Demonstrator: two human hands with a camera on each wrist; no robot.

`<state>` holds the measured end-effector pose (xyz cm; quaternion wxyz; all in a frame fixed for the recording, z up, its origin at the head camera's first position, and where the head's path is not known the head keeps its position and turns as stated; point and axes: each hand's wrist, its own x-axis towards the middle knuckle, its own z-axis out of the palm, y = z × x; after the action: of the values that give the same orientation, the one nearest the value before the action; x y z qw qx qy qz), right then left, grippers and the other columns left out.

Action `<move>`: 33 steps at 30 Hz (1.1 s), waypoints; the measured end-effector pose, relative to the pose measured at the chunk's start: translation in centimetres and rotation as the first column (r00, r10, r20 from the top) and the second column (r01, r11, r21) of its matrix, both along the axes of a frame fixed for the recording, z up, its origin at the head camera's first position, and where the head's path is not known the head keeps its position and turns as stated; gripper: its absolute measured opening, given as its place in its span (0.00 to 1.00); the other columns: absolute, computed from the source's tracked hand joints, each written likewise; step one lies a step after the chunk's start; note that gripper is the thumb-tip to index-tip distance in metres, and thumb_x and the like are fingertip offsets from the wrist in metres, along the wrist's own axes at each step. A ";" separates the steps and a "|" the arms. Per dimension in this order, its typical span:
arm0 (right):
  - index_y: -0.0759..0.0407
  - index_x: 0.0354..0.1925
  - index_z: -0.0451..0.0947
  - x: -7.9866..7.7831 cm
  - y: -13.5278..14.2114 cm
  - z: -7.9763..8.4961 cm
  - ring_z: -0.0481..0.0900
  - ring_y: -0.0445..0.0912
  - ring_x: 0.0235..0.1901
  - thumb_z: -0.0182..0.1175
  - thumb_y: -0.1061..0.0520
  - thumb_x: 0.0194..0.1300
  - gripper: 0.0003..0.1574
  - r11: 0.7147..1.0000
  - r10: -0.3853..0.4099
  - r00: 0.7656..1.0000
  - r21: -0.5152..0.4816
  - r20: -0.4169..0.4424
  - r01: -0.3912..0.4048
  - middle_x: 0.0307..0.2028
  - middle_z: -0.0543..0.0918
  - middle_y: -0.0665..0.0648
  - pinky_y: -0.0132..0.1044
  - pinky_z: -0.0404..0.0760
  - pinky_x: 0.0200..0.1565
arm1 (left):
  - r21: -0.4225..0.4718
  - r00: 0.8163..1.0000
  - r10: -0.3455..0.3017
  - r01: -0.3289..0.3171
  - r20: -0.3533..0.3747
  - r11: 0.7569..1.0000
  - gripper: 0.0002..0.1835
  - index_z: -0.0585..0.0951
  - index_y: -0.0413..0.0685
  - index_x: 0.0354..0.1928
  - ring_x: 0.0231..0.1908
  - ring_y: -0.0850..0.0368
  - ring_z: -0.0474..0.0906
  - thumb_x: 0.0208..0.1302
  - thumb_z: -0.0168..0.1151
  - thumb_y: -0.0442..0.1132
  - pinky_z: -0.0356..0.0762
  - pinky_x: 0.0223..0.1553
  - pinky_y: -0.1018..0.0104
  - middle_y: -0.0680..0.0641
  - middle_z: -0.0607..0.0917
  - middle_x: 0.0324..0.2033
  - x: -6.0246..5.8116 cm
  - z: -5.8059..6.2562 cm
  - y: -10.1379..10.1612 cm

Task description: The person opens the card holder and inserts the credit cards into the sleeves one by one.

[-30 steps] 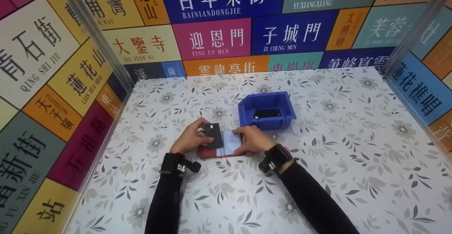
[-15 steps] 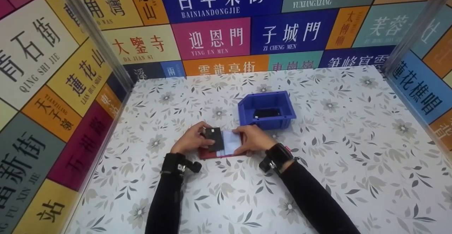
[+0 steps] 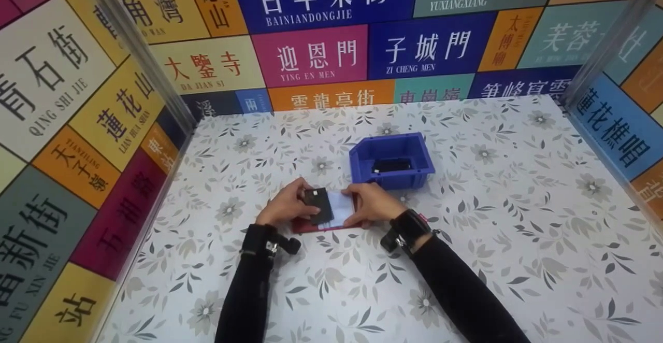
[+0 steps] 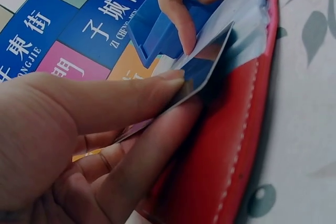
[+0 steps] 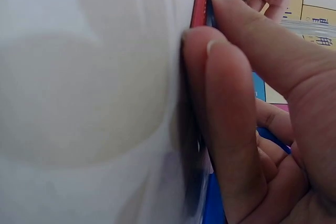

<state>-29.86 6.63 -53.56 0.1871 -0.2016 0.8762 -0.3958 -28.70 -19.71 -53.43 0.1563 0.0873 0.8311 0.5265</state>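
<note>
My left hand pinches a thin dark card between thumb and fingers, over the left half of an open red card holder. In the left wrist view the card stands tilted, its far edge close to the holder's clear plastic sleeve; whether it is inside a pocket I cannot tell. My right hand grips the holder's right side, thumb over the pale sleeve. Seen from the right wrist, the fingers lie at the red edge, close to the tabletop.
A blue plastic bin stands just behind the right hand, with dark flat items inside. The table has a leaf-patterned cover. Colourful panels with lettering enclose its back and sides.
The left hand has shifted slightly right and toward me, bringing the dark card lower and further over the sleeve. The right hand stays in place on the holder.
</note>
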 end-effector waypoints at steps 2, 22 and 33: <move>0.57 0.68 0.75 0.0 0.0 0.0 0.80 0.45 0.17 0.86 0.51 0.43 0.55 1.000 0.002 1.000 -0.003 -0.002 -0.002 0.47 0.83 0.62 0.41 0.85 0.21 | -0.003 1.000 -0.008 0.008 0.006 1.000 0.25 0.75 0.37 0.54 0.30 0.54 0.86 0.57 0.76 0.29 0.89 0.33 0.61 0.42 0.83 0.36 0.1 0.1 0.2; 0.57 0.69 0.75 -0.1 0.0 -0.3 0.81 0.46 0.17 0.86 0.51 0.43 0.55 1.000 0.000 1.000 -0.018 0.006 0.000 0.49 0.83 0.62 0.42 0.85 0.21 | -0.286 0.968 0.037 -0.110 -0.248 0.952 0.27 0.81 0.38 0.43 0.26 0.61 0.75 0.43 0.86 0.37 0.76 0.35 0.67 0.48 0.85 0.26 0.6 0.6 3.5; 0.57 0.67 0.75 -0.2 0.0 -0.3 0.81 0.46 0.14 0.86 0.52 0.44 0.53 1.000 0.011 1.000 -0.028 0.019 -0.010 0.30 0.83 0.58 0.42 0.84 0.19 | -0.383 0.941 -0.019 -0.119 -0.339 0.916 0.15 0.86 0.35 0.36 0.24 0.57 0.74 0.48 0.82 0.33 0.74 0.30 0.64 0.45 0.84 0.24 1.3 1.6 5.0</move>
<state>-30.01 6.62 -53.81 0.1946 -0.2050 0.8677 -0.4089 -27.40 -14.69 -51.87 0.0131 0.1205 0.9371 0.3275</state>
